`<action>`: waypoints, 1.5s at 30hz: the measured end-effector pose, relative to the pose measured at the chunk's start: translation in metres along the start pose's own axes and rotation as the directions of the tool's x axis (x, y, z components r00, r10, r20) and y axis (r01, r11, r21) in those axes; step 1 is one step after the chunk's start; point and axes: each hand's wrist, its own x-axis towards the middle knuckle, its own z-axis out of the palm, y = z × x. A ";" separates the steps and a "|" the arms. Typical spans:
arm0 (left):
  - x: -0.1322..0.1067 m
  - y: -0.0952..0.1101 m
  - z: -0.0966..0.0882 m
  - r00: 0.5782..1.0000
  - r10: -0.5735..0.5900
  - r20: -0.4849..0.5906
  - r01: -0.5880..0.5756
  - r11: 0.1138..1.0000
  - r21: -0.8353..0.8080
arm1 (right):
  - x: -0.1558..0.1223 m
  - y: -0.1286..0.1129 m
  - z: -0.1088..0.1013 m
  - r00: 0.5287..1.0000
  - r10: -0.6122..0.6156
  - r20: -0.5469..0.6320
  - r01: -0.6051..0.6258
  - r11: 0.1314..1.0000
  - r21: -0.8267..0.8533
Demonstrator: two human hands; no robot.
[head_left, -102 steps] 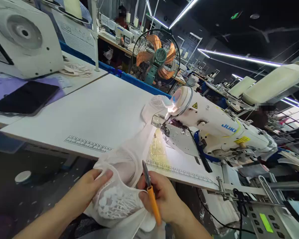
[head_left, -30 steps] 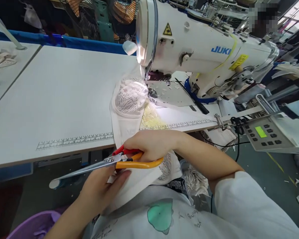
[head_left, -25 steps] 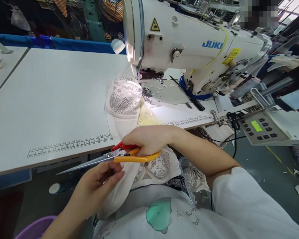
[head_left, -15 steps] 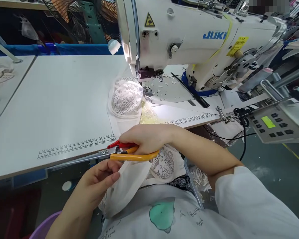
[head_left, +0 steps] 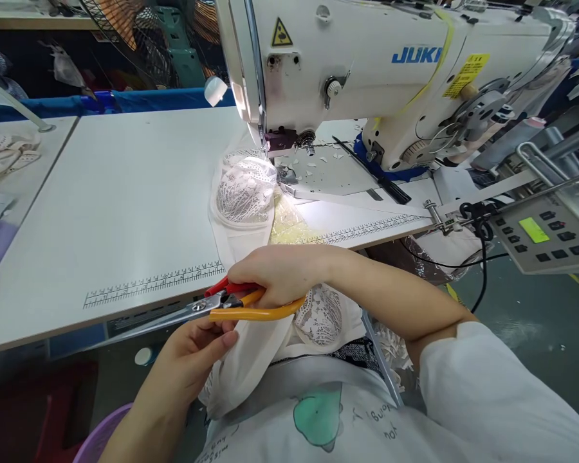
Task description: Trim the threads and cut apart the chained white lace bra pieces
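My right hand is closed around the orange handles of a long pair of scissors. A red handle piece shows under its fingers; I cannot tell whether it belongs to the same scissors. The metal blades point left along the table's front edge. Below the pivot, my left hand pinches the edge of a white bra between thumb and fingers. That bra lies over the lap, with a lace cup showing. Another white lace cup sits under the sewing machine's needle area; whether it joins the lap piece is hidden.
The JUKI sewing machine stands over the white table. Black-handled tweezers and fabric scraps lie on its bed. A control panel juts out at right. A purple bin is below left, and more white garments lie far left.
The view has shifted slightly, so the surroundings appear a little further right. Scissors tilt slightly more; both hands keep their holds.
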 end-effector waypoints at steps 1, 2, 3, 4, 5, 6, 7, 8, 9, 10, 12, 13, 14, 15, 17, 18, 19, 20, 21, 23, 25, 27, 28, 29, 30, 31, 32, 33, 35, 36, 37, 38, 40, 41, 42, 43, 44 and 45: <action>0.001 -0.001 -0.001 1.000 -0.020 0.004 0.020 1.000 0.012 | 0.000 0.000 0.000 1.000 -0.006 -0.008 0.006 1.000 -0.004; 0.001 0.000 -0.001 1.000 -0.031 -0.004 0.031 0.999 0.024 | -0.001 -0.001 0.000 1.000 -0.013 -0.017 0.013 1.000 -0.009; -0.001 0.000 0.000 0.999 -0.033 -0.020 0.034 0.998 0.044 | -0.001 -0.001 0.000 0.999 -0.020 -0.025 0.020 1.000 -0.012; -0.003 0.002 0.003 0.999 -0.025 -0.037 0.028 0.997 0.071 | -0.001 -0.002 0.000 0.999 -0.026 -0.031 0.026 1.000 -0.012; -0.006 0.004 0.006 0.999 -0.008 -0.048 0.013 0.994 0.105 | -0.001 -0.002 0.000 0.999 -0.032 -0.038 0.032 0.999 -0.009; -0.009 0.007 0.009 0.998 0.017 -0.056 -0.009 0.991 0.137 | -0.001 -0.002 0.000 0.998 -0.038 -0.041 0.038 0.999 -0.003; -0.012 0.009 0.013 0.997 0.043 -0.062 -0.032 0.986 0.163 | 0.000 -0.002 0.000 0.998 -0.041 -0.046 0.041 0.999 0.003; -0.015 0.012 0.016 0.996 0.063 -0.057 -0.052 0.983 0.174 | 0.000 -0.002 0.001 0.998 -0.040 -0.052 0.041 0.999 0.013; -0.016 0.013 0.018 0.995 0.081 -0.049 -0.072 0.983 0.167 | 0.000 -0.002 0.003 0.998 -0.032 -0.062 0.033 0.999 0.029; -0.016 0.014 0.019 0.995 0.096 -0.038 -0.089 0.985 0.144 | -0.001 -0.002 0.005 0.996 -0.008 -0.084 0.013 0.999 0.053; -0.014 0.014 0.018 0.995 0.097 -0.011 -0.096 0.992 0.088 | -0.005 -0.002 0.013 0.982 0.075 -0.175 -0.050 0.988 0.144; -0.012 0.013 0.016 0.996 0.090 0.000 -0.090 0.994 0.058 | -0.008 -0.001 0.017 0.961 0.129 -0.243 -0.077 0.975 0.210; -0.009 0.011 0.013 0.997 0.079 0.009 -0.079 0.996 0.031 | -0.014 -0.001 0.023 0.934 0.181 -0.308 -0.094 0.956 0.277; -0.007 0.009 0.011 0.998 0.067 0.011 -0.067 0.998 0.011 | -0.020 0.000 0.029 0.905 0.222 -0.362 -0.096 0.938 0.334; -0.004 0.005 0.007 0.999 0.053 0.000 -0.053 0.998 -0.017 | -0.035 0.002 0.043 0.889 0.246 -0.386 -0.086 0.918 0.388; -0.004 0.004 0.005 0.999 0.051 -0.011 -0.051 0.998 -0.025 | -0.042 0.003 0.051 0.905 0.238 -0.353 -0.091 0.918 0.385; -0.003 0.003 0.005 0.999 0.048 -0.022 -0.048 0.998 -0.032 | -0.050 0.005 0.059 0.930 0.228 -0.288 -0.109 0.920 0.376; -0.003 0.002 0.005 0.999 0.041 -0.029 -0.043 0.998 -0.040 | -0.056 0.007 0.067 0.950 0.233 -0.206 -0.143 0.916 0.374; -0.003 0.002 0.005 0.999 0.034 -0.036 -0.036 0.998 -0.047 | -0.062 0.009 0.075 0.958 0.254 -0.134 -0.189 0.909 0.371; -0.002 0.002 0.006 0.999 0.019 -0.031 -0.021 0.999 -0.049 | -0.070 0.013 0.090 0.950 0.311 -0.031 -0.281 0.892 0.354; -0.002 0.002 0.006 1.000 0.015 -0.024 -0.016 0.999 -0.038 | -0.074 0.016 0.101 0.938 0.345 0.016 -0.329 0.878 0.347; -0.001 0.002 0.006 0.999 0.022 -0.026 -0.023 0.999 -0.041 | -0.075 0.019 0.107 0.938 0.346 0.034 -0.335 0.873 0.353; -0.001 0.002 0.005 0.999 0.022 -0.026 -0.023 0.999 -0.047 | -0.075 0.019 0.108 0.939 0.342 0.037 -0.332 0.873 0.357; 0.000 0.002 0.005 0.999 0.021 -0.025 -0.022 0.998 -0.051 | -0.074 0.019 0.108 0.939 0.342 0.037 -0.332 0.872 0.360; -0.001 0.002 0.004 1.000 0.016 -0.020 -0.017 0.999 -0.052 | -0.074 0.019 0.107 0.937 0.347 0.036 -0.336 0.869 0.363; -0.001 0.001 0.004 1.000 0.008 -0.014 -0.008 0.999 -0.050 | -0.073 0.018 0.106 0.935 0.354 0.033 -0.341 0.866 0.366; -0.001 0.001 0.003 1.000 -0.003 -0.007 0.003 0.999 -0.045 | -0.071 0.017 0.104 0.931 0.364 0.032 -0.349 0.862 0.368; -0.002 0.001 0.003 1.000 -0.017 0.002 0.017 0.999 -0.040 | -0.070 0.017 0.103 0.926 0.375 0.033 -0.360 0.857 0.369; -0.003 0.000 0.004 0.999 -0.044 0.019 0.044 0.999 -0.031 | -0.066 0.015 0.101 0.916 0.398 0.047 -0.386 0.846 0.368; -0.004 -0.001 0.005 0.998 -0.057 0.026 0.057 0.998 -0.028 | -0.063 0.014 0.100 0.912 0.405 0.060 -0.397 0.840 0.369; -0.004 -0.001 0.006 0.997 -0.066 0.032 0.067 0.997 -0.026 | -0.061 0.014 0.100 0.910 0.409 0.073 -0.405 0.835 0.372; -0.004 -0.001 0.007 0.997 -0.073 0.037 0.074 0.997 -0.024 | -0.059 0.014 0.100 0.909 0.410 0.081 -0.409 0.832 0.374; -0.004 -0.001 0.008 0.996 -0.075 0.042 0.076 0.997 -0.028 | -0.055 0.013 0.101 0.912 0.402 0.080 -0.401 0.835 0.376; -0.004 -0.001 0.009 0.996 -0.073 0.045 0.075 0.997 -0.031 | -0.054 0.013 0.102 0.914 0.400 0.073 -0.397 0.838 0.375; -0.004 -0.001 0.009 0.996 -0.072 0.049 0.073 0.997 -0.036 | -0.053 0.013 0.102 0.913 0.402 0.069 -0.397 0.838 0.374; -0.003 -0.001 0.008 0.996 -0.072 0.051 0.074 0.996 -0.044 | -0.052 0.012 0.102 0.909 0.411 0.068 -0.406 0.835 0.372; -0.003 -0.001 0.008 0.996 -0.071 0.051 0.074 0.996 -0.053 | -0.052 0.011 0.102 0.902 0.425 0.072 -0.420 0.828 0.372; -0.003 -0.002 0.008 0.996 -0.071 0.050 0.074 0.995 -0.061 | -0.052 0.009 0.102 0.895 0.440 0.075 -0.435 0.821 0.370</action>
